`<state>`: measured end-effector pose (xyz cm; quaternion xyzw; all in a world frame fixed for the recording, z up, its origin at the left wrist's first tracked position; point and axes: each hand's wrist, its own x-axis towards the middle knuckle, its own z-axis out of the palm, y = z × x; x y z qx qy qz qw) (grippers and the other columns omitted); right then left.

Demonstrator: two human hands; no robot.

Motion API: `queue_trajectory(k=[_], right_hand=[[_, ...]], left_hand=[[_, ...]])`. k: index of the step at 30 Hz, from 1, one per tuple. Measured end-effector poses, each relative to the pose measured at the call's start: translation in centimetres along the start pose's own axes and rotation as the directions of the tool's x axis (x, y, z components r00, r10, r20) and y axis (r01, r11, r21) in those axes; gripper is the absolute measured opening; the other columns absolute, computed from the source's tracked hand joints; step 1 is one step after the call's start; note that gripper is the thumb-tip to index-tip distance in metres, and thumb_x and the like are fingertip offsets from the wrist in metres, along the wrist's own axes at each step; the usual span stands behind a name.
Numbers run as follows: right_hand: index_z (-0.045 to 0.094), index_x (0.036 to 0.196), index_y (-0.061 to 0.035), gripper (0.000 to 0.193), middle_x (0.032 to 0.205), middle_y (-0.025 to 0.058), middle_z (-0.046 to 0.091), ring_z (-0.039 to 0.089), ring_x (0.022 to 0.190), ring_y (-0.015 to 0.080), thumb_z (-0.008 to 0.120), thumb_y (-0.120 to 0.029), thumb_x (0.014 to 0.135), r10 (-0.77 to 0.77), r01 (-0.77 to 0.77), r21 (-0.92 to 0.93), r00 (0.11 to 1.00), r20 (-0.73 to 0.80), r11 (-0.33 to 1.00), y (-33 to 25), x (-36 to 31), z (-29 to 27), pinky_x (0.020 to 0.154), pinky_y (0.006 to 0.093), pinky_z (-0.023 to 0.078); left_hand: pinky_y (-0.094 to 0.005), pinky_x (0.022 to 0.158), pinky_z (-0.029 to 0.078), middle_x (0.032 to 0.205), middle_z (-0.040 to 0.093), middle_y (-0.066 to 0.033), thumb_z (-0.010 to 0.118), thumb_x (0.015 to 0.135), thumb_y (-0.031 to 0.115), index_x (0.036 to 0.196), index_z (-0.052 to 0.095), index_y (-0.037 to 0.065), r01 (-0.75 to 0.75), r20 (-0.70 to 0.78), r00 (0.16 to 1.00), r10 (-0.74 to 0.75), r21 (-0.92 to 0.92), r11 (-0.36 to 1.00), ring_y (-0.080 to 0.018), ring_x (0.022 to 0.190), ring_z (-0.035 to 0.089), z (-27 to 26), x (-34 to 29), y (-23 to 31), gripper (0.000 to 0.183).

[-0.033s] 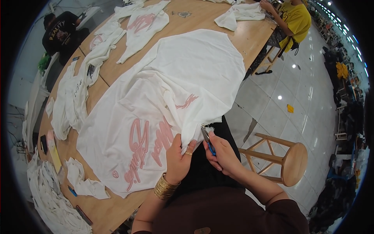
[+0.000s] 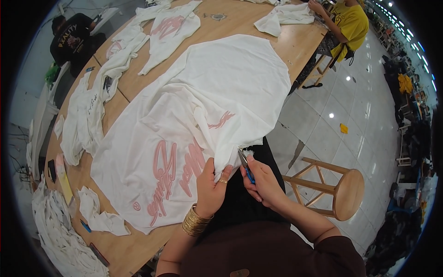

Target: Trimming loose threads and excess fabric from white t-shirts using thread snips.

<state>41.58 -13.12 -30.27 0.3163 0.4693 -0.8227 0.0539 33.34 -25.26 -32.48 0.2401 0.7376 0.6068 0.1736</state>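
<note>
A large white shirt point(image 2: 240, 64) with pink script printed on it lies spread over the table, and its near right edge is gathered up toward me. My left hand point(image 2: 213, 184), with a ring and gold bangles, pinches the cloth at that edge between thumb and fingers. In my right hand point(image 2: 265, 182) is a pair of small blue-handled thread snips point(image 2: 244, 160). Their metal tips touch the shirt's edge just right of my left hand. A small fluffy white bit shows beside the blades. Whether the blades are parted I cannot tell.
The wooden table point(image 2: 221, 25) also bears other white garments point(image 2: 83, 120), a white cloth piece point(image 2: 101, 214) and another blue tool point(image 2: 86, 225). White fabric point(image 2: 64, 235) is heaped at lower left. A wooden stool point(image 2: 348, 194) stands right. One person in yellow point(image 2: 353, 23) sits far right; another in black point(image 2: 71, 39) is far left.
</note>
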Motion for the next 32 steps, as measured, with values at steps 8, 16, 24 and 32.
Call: queue_trajectory(k=[8,16,24,32], right_hand=[[0.045,0.076,-0.0072,0.038,0.046,-0.003,0.033,0.026,0.033,0.0045,0.031,-0.037,0.096,-0.253,0.221,-0.296,0.965,-0.074,0.929,0.7,0.6,-0.1,0.031,0.0199,0.019],[0.049,0.083,-0.0055,0.027,0.051,-0.0049,0.035,0.031,0.045,0.003,0.04,-0.028,0.094,-0.408,0.309,-0.368,0.883,-0.232,0.877,0.4,2.2,-1.4,0.042,0.0194,0.025],[0.054,0.083,-0.0027,0.013,0.06,0.0115,0.05,0.045,0.051,0.0166,0.061,-0.014,0.081,-0.663,0.345,-0.859,0.749,0.01,0.378,-1.1,3.4,-3.6,0.051,0.0275,0.038],[0.054,0.084,-0.0013,0.015,0.062,0.0072,0.055,0.046,0.053,0.0158,0.061,-0.014,0.082,-0.632,0.46,-0.745,0.772,0.068,0.483,-2.2,2.8,-1.4,0.054,0.0248,0.039]], left_hand=[[-0.0245,0.056,0.04,0.067,0.05,-0.0082,0.057,0.086,0.013,0.089,0.047,-0.002,0.038,0.011,0.999,-0.038,-0.036,0.999,-0.0108,0.062,0.042,-0.4,0.2,0.5,0.019],[-0.023,0.066,0.04,0.076,0.052,-0.0066,0.056,0.086,0.013,0.094,0.049,-0.002,0.074,0.028,0.997,-0.071,-0.158,0.985,-0.0084,0.072,0.045,-0.6,0.3,0.8,0.018],[-0.0223,0.071,0.039,0.084,0.054,-0.0025,0.055,0.087,0.012,0.098,0.051,-0.001,0.15,0.026,0.989,-0.148,-0.187,0.971,-0.0086,0.078,0.046,-3.3,1.2,0.0,0.017],[-0.0276,0.095,0.035,0.116,0.053,-0.0038,0.057,0.086,0.014,0.124,0.042,0.003,0.66,0.53,0.741,-0.413,-0.687,0.303,-0.0103,0.103,0.048,-3.1,1.7,-2.1,0.042]])
